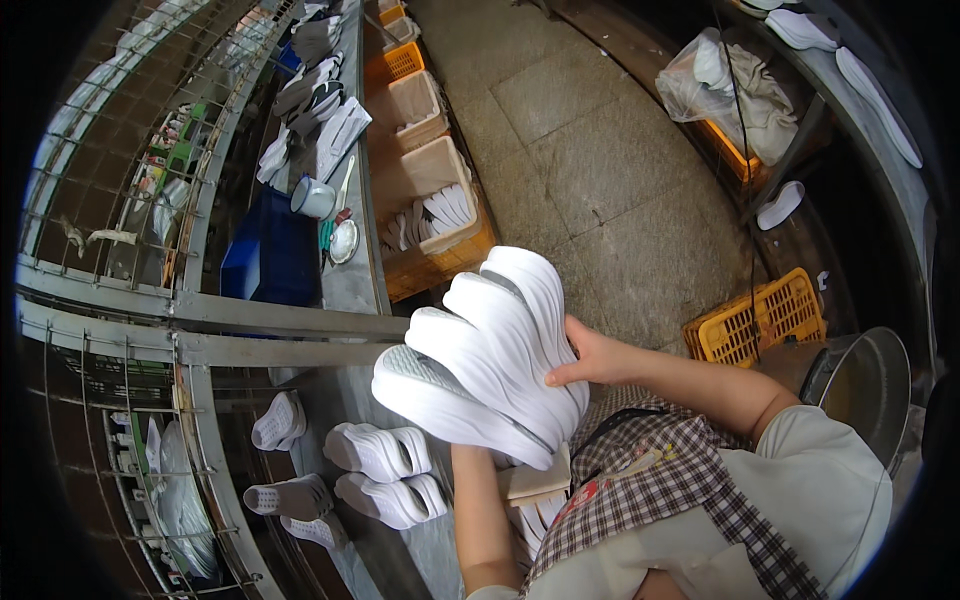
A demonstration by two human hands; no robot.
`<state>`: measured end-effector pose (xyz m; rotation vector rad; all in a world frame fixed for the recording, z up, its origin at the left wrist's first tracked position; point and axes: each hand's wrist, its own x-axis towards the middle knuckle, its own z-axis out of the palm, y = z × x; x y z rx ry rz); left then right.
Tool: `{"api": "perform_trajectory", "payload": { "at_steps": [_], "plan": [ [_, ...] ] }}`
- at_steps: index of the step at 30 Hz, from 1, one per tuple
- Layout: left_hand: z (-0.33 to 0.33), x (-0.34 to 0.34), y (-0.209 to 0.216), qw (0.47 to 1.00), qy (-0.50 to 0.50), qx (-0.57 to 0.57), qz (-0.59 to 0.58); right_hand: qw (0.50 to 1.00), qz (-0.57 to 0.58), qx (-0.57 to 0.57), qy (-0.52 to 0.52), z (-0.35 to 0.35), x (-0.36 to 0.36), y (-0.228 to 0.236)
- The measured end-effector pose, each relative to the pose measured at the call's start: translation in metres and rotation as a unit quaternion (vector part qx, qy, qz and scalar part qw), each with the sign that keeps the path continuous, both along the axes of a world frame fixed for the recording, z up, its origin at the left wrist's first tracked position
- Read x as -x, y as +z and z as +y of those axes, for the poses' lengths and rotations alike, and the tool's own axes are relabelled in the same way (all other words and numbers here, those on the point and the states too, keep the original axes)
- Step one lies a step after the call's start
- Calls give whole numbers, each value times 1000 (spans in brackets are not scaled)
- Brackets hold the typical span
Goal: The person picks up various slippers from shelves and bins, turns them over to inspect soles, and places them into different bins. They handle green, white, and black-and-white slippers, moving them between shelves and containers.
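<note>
A fanned stack of several white shoe soles (480, 360) is held up in front of my chest. My right hand (588, 358) presses against the stack's right side, thumb on the soles. My left hand is hidden under the stack; only my left forearm (478, 510) shows, rising beneath it. Below the stack, more white soles and a tan sheet (535, 482) lie near my checked apron.
White shoe uppers (385, 470) lie on the metal bench (345, 290) at lower left. A wire rack (120, 250) runs along the left. Orange crates with soles (440, 215) stand behind the bench, a yellow crate (760, 318) and a metal bin (870, 385) at right.
</note>
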<state>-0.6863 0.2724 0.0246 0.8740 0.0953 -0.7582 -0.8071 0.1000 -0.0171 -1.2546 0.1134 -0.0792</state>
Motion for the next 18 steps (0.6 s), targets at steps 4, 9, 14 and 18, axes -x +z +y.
{"api": "perform_trajectory", "payload": {
  "at_steps": [4, 9, 14, 18],
  "plan": [
    [5, -1, 4, 1000, 9, 7, -7, 998, 15, 59, 2, -2, -1, 0],
    [9, -2, 6, 1000, 17, 13, -14, 998, -53, 23, -7, -2, -1, -2],
    [16, 1, 6, 999, 24, 18, -14, 991, -80, 108, -5, -9, -8, -6],
    [21, 5, 6, 999, 31, 24, -14, 983, -92, 162, 1, -15, -13, -2]
  ]
}}
